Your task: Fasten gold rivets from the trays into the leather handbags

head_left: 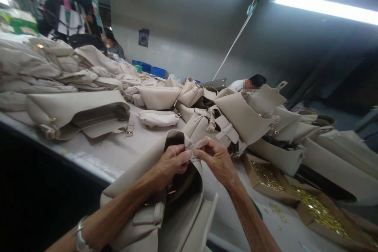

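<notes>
A beige handbag (132,181) lies tilted close in front of me, its dark opening facing up and towards the right. My left hand (174,161) pinches the bag's upper edge, thumb and fingers pressed together. Just to its right, my right hand (214,157) grips the same edge near a thin strap or tab, fingertips almost meeting those of the left. What exactly sits between the fingertips is too small to make out. A strap loop (149,214) shows on the bag's near side, below my left wrist.
Beige bags (79,110) and a soft pouch (159,118) cover the worktable (141,147). Trays of small gold fittings (319,208) stand at right, with loose pieces beside them. More bags (245,118) are heaped beyond my hands. Two people sit across the table.
</notes>
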The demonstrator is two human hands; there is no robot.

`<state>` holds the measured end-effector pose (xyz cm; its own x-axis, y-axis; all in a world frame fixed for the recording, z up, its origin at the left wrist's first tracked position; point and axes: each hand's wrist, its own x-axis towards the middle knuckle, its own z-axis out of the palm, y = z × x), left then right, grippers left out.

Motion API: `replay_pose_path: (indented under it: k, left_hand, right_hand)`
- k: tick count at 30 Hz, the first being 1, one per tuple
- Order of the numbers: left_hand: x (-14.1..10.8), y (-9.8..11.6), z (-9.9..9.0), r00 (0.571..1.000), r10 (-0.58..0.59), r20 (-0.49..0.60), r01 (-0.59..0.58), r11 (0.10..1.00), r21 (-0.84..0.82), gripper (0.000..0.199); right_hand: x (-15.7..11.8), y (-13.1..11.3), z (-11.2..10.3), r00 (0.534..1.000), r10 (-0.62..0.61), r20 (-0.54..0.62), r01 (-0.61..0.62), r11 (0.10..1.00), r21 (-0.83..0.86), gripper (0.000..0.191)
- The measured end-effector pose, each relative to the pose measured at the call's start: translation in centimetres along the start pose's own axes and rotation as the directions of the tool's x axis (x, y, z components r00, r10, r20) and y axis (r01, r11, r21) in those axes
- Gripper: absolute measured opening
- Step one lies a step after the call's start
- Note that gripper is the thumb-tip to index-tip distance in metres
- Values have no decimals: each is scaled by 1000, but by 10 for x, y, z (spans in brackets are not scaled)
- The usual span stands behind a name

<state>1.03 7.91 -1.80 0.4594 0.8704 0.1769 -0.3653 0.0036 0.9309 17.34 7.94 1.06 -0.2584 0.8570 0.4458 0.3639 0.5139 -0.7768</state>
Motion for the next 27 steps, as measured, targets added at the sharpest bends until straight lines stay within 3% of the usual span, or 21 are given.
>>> replay_pose_path:
  k: [4,9,11,15,17,20,24,27]
  left_hand:
    - [0,1,1,1000,3,-17,-4,1000,-18,43]
    - [2,0,2,997,-7,-73,2,997,-71,45]
    - [2,-1,1,997,-10,-76,4,997,-73,44]
    - [3,-4,-2,999,4,-50,-7,998,-62,40]
    - [3,-4,-3,999,8,-34,-10,998,-55,40]
    - [3,-4,-2,999,12,-33,-13,999,-49,42]
    - [3,-3,-3,999,8,-45,-10,999,-51,43]
    - [3,-2,-5,1000,19,-25,-21,998,-55,42]
  right_hand:
    - [0,-6,6,998,37,-51,-40,996,-74,22]
    - [-4,-4,30,942,97,-322,-126,989,-72,24]
    - [-5,-4,35,922,79,-380,-118,990,-81,21]
    - [-4,-9,31,954,-31,-298,-41,971,-234,13]
    - [-2,-12,28,963,-79,-259,-12,944,-329,18]
    - [1,-13,28,951,-86,-298,-44,913,-405,25]
    - [3,-8,30,941,-14,-338,-112,930,-349,30]
    - [1,-6,20,975,7,-222,-65,965,-255,31]
